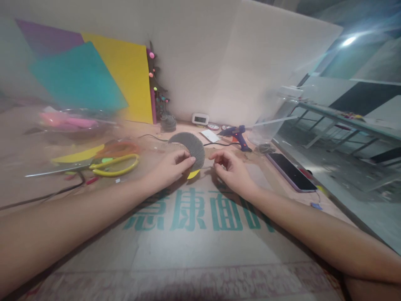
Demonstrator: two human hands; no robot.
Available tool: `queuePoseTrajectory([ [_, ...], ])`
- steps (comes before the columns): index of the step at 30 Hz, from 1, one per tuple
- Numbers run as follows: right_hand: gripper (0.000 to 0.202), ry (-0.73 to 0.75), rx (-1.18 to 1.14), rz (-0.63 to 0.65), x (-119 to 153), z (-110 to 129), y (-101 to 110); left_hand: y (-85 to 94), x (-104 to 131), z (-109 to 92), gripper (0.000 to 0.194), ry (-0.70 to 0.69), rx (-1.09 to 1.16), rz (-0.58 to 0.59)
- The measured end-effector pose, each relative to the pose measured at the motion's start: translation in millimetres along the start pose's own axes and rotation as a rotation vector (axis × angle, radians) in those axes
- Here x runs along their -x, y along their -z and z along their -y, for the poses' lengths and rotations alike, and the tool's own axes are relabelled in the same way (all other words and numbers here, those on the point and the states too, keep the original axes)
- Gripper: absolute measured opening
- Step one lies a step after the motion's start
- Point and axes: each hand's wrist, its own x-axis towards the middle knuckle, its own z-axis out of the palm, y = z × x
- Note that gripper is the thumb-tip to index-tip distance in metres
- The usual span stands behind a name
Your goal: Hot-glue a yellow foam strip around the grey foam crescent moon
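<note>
My left hand (178,167) is closed on a crescent moon shape (194,146), its thumb pressed on the front face. Most of the crescent is wrapped in grey thread, while its lower tip shows bare yellow. To the right of it, my right hand (230,169) has its thumb and fingers curled in a pinch. A thin strand of thread (208,167) runs between the crescent and those fingertips. Both hands are held over a printed sheet (188,246) with large green characters.
Yellow-handled scissors (115,165) and a bowl (75,129) of pink items lie left. Behind are a small clock (200,119), a purple glue gun (236,134) and coloured sheets (125,75). A phone (291,171) rests near the table's right edge.
</note>
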Motion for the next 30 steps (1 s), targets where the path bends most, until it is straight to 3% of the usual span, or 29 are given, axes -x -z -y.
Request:
queuePoseTrajectory([
  [14, 0.024, 0.072, 0.018, 0.034, 2.6, -3.9, 2.2, -0.9, -1.1, 2.4, 0.027, -0.049, -0.009, -0.011],
  [21, 0.024, 0.08, 0.021, 0.046, 2.6, -4.3, 3.1, -0.4, -4.2, 13.1, 0.03, -0.024, 0.016, 0.021],
  [25, 0.016, -0.008, -0.064, 0.015, 2.4, -3.0, 2.5, -0.7, -4.8, 14.8, 0.029, -0.056, 0.005, 0.004],
  [30, 0.008, -0.236, -0.369, 0.029, 0.5, 0.4, 0.4, -1.0, -2.3, 7.6, 0.027, -0.011, 0.018, 0.01],
])
